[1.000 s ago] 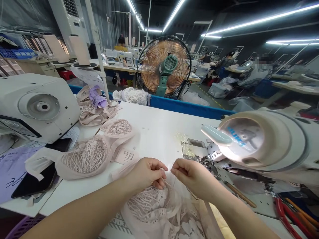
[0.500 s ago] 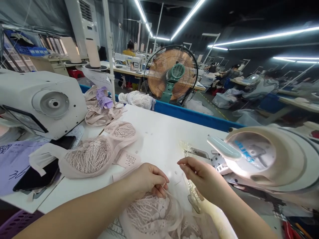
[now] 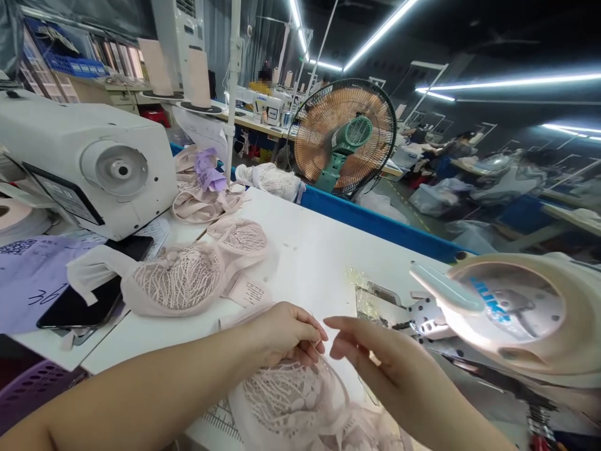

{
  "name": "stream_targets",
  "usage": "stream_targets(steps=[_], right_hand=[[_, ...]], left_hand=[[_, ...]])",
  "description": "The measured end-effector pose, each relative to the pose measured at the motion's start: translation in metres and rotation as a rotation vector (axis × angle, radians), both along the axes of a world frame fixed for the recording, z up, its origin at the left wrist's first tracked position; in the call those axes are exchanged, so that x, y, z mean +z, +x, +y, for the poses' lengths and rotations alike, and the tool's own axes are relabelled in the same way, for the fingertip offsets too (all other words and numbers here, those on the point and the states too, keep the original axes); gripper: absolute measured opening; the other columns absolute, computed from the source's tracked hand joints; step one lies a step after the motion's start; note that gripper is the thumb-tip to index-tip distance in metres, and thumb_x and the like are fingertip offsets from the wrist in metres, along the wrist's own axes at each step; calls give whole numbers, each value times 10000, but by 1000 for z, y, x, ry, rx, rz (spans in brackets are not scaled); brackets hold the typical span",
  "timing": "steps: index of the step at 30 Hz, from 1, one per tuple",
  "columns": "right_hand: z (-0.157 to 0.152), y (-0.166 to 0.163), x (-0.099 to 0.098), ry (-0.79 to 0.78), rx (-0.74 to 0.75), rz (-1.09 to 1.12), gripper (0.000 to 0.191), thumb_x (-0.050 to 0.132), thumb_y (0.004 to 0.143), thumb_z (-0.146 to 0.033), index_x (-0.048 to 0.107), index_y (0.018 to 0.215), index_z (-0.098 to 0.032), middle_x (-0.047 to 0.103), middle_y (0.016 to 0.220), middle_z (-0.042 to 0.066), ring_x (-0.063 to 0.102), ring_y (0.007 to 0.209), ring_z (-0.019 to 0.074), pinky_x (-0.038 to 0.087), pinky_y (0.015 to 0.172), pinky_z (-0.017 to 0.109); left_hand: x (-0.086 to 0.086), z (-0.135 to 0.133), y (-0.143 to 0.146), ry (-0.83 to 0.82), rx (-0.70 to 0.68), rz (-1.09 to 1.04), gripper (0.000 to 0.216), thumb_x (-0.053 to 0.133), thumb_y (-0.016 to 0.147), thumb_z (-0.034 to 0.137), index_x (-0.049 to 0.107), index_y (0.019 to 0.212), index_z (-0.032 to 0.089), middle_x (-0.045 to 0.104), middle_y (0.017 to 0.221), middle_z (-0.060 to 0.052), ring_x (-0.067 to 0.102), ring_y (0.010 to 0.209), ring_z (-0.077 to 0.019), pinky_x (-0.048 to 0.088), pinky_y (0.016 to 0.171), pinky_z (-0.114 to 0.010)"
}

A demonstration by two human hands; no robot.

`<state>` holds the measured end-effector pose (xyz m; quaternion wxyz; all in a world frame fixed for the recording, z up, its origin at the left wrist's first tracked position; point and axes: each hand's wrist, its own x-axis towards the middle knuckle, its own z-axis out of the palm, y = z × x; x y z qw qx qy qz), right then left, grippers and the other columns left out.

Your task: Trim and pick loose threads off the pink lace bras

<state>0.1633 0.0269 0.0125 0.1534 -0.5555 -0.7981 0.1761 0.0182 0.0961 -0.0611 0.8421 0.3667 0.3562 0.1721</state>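
Note:
A pale pink lace bra (image 3: 282, 401) lies in front of me, partly beneath my left hand. My left hand (image 3: 288, 335) pinches the bra's edge, and a thin strand shows at its fingertips. My right hand (image 3: 380, 354) is just to the right, fingers apart, its fingertips near those of the left and nothing visible in them. The beige sewing machine (image 3: 558, 369) stands to the right, its lit needle area beyond my right hand. A second lace bra (image 3: 178, 279) rests on the white table (image 3: 305, 250) at left, with a printed label (image 3: 246, 291) beside it.
A white machine (image 3: 84, 156) occupies the left, near a dark phone (image 3: 79, 307) and purple paper (image 3: 28, 275). Behind lie bundled straps (image 3: 201, 203) and white lace pieces (image 3: 272, 180). A large fan (image 3: 345, 138) stands past the blue edge (image 3: 375, 219).
My right hand has moved left, close to my left fingertips. My left hand keeps its pinch on the bra. The whole view has shifted and tilted slightly.

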Motion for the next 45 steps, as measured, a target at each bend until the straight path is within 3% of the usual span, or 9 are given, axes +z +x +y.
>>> stream_targets(steps=[9, 14, 18, 21, 26, 30, 36, 41, 45], right_hand=[[-21, 8, -34, -107, -104, 20, 354, 291, 826, -140, 336, 1167, -221, 635, 702, -30, 576, 569, 138, 416, 521, 250], [-14, 22, -41, -155, -262, 183, 257, 332, 840, -207, 417, 1082, -212, 640, 752, -3, 512, 510, 127, 389, 456, 244], [-8, 36, -43, 39, -443, 257, 186, 364, 859, -296, 468, 985, -208, 656, 792, 25, 486, 462, 115, 405, 449, 246], [-10, 42, -46, 137, -476, 97, 214, 320, 876, -313, 465, 991, -206, 663, 823, 37, 546, 512, 124, 433, 481, 242], [-20, 45, -48, -55, -419, -299, 199, 333, 846, -248, 513, 917, -202, 652, 802, 41, 613, 657, 163, 446, 524, 243], [-21, 44, -39, -75, -479, -489, 236, 327, 850, -204, 460, 656, -191, 580, 768, 55, 555, 580, 165, 348, 470, 253], [4, 31, -23, -117, -517, -696, 173, 428, 784, -67, 506, 679, -181, 543, 657, 36, 502, 533, 155, 204, 409, 250], [33, 27, -37, -268, -486, -768, 38, 544, 827, -136, 574, 807, -125, 581, 737, 21, 551, 608, 122, 408, 497, 226], [46, 30, -47, -314, -503, -750, 144, 527, 872, -248, 566, 898, -112, 583, 783, 8, 564, 637, 108, 477, 576, 255]], left_hand=[[2, -1, 2, -21, 18, -69, 86, 614, 615, 133, 622, 693, 98, 622, 594, -22, 529, 432, -49, 418, 440, -165], [3, -1, 1, 134, -9, 58, 86, 562, 607, 122, 615, 673, 105, 603, 565, -7, 513, 394, -59, 401, 392, -171], [4, -1, -2, 287, -137, 228, 110, 523, 576, 99, 607, 643, 116, 598, 538, 1, 520, 395, -76, 398, 374, -177], [0, -2, -3, 328, -247, 292, 134, 502, 556, 96, 613, 627, 121, 587, 518, 12, 514, 387, -78, 423, 391, -194], [-3, -3, -3, 361, -305, 311, 162, 475, 551, 102, 613, 631, 128, 552, 461, 31, 502, 365, -76, 414, 383, -185], [-2, -3, -2, 347, -296, 311, 164, 473, 541, 104, 609, 629, 127, 557, 481, 29, 503, 372, -74, 420, 378, -184], [-5, -4, -3, 360, -285, 292, 196, 470, 537, 104, 627, 654, 126, 574, 512, 20, 523, 394, -81, 445, 401, -196], [-6, -4, -3, 343, -264, 261, 170, 484, 555, 97, 622, 649, 132, 570, 504, 23, 531, 405, -86, 448, 405, -201], [-4, -2, -3, 302, -199, 201, 138, 509, 574, 90, 616, 656, 120, 593, 540, 6, 535, 410, -80, 433, 390, -188]])
